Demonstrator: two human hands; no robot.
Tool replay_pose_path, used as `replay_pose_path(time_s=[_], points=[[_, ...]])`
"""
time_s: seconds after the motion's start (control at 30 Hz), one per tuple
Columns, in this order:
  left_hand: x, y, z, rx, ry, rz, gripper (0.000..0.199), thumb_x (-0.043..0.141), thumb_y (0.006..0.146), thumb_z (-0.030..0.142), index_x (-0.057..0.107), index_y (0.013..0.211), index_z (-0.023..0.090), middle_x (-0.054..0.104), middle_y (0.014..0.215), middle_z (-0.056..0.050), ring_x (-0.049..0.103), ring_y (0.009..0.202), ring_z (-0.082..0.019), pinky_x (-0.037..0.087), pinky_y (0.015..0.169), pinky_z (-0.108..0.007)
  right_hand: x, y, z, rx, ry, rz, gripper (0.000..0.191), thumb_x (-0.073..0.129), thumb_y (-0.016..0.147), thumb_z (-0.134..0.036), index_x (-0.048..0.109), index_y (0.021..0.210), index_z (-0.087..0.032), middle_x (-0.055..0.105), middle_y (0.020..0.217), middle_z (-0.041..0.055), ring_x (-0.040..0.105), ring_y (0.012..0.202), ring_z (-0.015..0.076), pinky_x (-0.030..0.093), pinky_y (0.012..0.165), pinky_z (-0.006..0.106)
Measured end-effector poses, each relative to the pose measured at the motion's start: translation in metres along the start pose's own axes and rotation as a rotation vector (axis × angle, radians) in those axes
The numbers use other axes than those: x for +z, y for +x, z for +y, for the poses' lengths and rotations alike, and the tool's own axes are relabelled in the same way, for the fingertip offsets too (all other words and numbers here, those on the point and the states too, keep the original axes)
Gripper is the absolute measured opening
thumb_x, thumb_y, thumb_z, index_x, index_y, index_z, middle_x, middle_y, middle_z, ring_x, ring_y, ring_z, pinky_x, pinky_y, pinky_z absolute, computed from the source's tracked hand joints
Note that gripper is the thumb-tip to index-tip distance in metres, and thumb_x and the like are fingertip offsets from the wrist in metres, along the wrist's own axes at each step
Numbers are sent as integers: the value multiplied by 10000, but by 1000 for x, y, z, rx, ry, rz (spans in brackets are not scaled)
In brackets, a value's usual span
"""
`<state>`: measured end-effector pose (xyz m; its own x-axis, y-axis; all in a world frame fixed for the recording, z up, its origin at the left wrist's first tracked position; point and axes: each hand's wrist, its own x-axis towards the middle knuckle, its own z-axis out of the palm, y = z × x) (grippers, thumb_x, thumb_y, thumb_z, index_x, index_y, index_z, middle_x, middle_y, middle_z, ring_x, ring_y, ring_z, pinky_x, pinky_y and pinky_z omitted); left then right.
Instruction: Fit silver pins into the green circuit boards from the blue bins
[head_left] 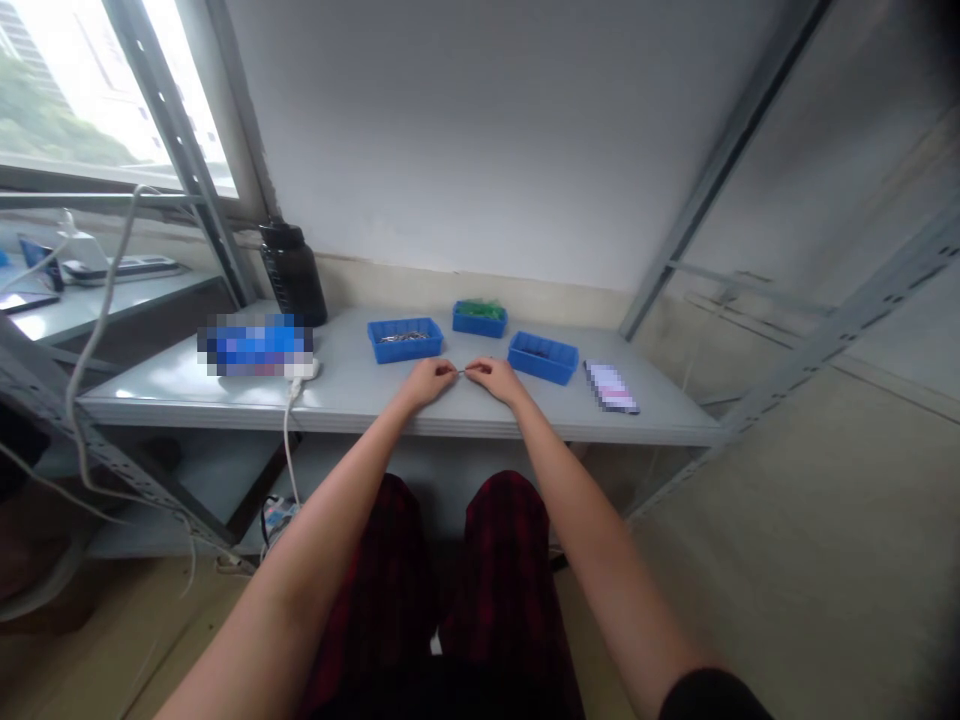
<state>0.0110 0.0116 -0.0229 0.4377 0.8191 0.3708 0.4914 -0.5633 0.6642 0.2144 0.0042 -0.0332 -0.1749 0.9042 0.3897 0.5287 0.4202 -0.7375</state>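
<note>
My left hand (433, 381) and my right hand (493, 376) meet over the front half of the grey shelf top (360, 395). Both are closed in a fingertip pinch on a small, thin, dark piece (461, 373) that spans the gap between them; its kind is too small to make out. Behind my left hand stands a blue bin (406, 350) with many small silvery metal parts. A second blue bin (544, 368), holding some dark small parts, is just right of my right hand. Farther back, a third blue bin (480, 327) contains green pieces (480, 309).
A dark bottle (294, 275) stands at the back left, near a blurred blue package (255, 345) and a white plug (302, 368) with its cable. A phone (610, 387) lies at the right. Metal posts (720, 170) frame both sides, with a wall behind.
</note>
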Motion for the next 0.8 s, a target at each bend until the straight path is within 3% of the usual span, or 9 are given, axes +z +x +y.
replay_pose_path(time_s=[0.8], points=[[1, 0, -1, -4, 17, 29, 298, 509, 848, 343, 730, 880, 146, 738, 880, -85, 643, 838, -235, 481, 820, -333, 0, -1, -1, -7, -29, 11, 237, 644, 807, -368, 746, 917, -184, 741, 862, 52, 645, 819, 176, 476, 800, 297]])
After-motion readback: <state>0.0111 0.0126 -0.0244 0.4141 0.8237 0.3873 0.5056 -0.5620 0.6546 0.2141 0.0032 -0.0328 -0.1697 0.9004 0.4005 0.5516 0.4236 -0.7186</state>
